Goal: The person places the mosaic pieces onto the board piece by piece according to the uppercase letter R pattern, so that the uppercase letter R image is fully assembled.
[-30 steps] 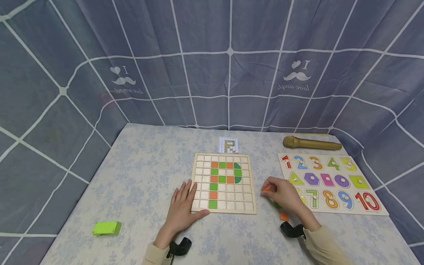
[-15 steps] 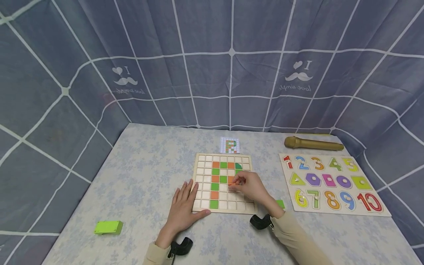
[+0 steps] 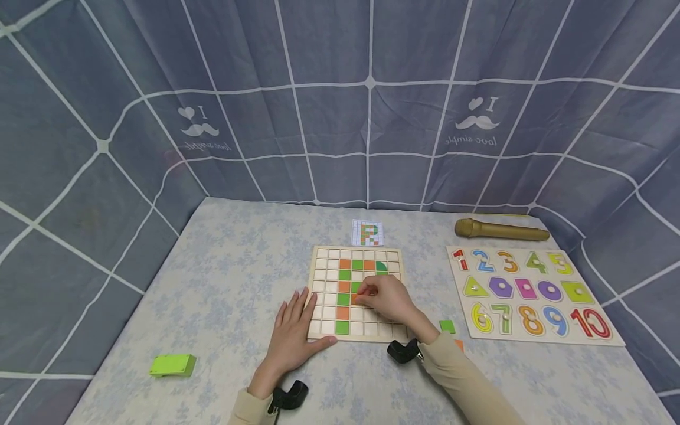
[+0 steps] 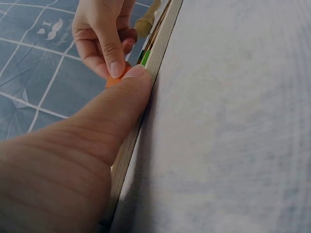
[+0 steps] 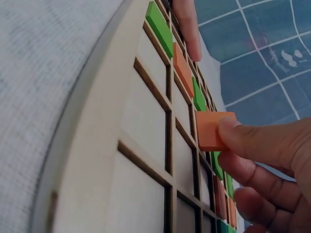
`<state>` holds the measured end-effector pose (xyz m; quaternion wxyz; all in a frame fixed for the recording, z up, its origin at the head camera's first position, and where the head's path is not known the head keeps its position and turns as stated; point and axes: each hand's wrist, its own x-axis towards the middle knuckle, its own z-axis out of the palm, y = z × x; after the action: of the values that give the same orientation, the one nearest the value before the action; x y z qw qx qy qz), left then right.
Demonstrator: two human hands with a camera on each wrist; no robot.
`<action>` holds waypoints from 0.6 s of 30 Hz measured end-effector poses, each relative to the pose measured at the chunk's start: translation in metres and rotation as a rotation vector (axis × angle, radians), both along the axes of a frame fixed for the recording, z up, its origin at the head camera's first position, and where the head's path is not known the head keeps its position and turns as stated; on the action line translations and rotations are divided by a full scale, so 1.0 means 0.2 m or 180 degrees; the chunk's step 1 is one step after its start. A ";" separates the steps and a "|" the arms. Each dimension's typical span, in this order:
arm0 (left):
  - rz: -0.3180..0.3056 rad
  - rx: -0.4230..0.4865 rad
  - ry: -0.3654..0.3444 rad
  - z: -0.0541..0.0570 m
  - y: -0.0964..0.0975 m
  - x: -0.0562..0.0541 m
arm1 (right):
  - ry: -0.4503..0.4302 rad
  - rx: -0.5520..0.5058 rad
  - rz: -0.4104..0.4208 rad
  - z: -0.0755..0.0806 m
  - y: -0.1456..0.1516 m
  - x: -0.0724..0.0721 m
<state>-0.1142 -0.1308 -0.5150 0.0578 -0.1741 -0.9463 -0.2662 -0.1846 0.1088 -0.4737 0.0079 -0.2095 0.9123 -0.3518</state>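
My right hand (image 3: 386,298) pinches an orange square tile (image 5: 210,131) between thumb and fingers, just over the wooden grid board (image 3: 380,334). In the right wrist view the tile is tilted above a cell beside the column of green and orange tiles. That column and a loop of tiles at its top lie in the board's cells; my right hand hides part of the loop. My left hand (image 3: 294,332) rests flat at the board's left front corner, fingers straight along the side and thumb on the front edge.
Right of the board lie a green tile (image 3: 447,326) and an orange tile (image 3: 459,345), partly behind the sleeve. A number puzzle board (image 3: 536,304) and a gold microphone (image 3: 502,230) are farther right. A pattern card (image 3: 368,233) lies behind the board, a green block (image 3: 172,365) far left.
My right hand has carried the orange tile leftward from beside the number puzzle to over the grid board, near the tile column. My left hand stays in place.
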 end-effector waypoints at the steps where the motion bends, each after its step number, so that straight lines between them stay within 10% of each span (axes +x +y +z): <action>1: -0.0004 0.0002 0.0000 0.00 0.00 0.00 | 0.0031 0.0036 0.0012 0.00 0.00 0.00; 18: -0.0032 -0.0019 0.0006 0.01 0.00 0.00 | 0.0230 0.0341 0.0005 0.01 -0.02 -0.01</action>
<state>-0.1135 -0.1301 -0.5121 0.0568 -0.1792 -0.9462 -0.2634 -0.1866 0.1050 -0.4713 -0.0136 -0.2222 0.9293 -0.2946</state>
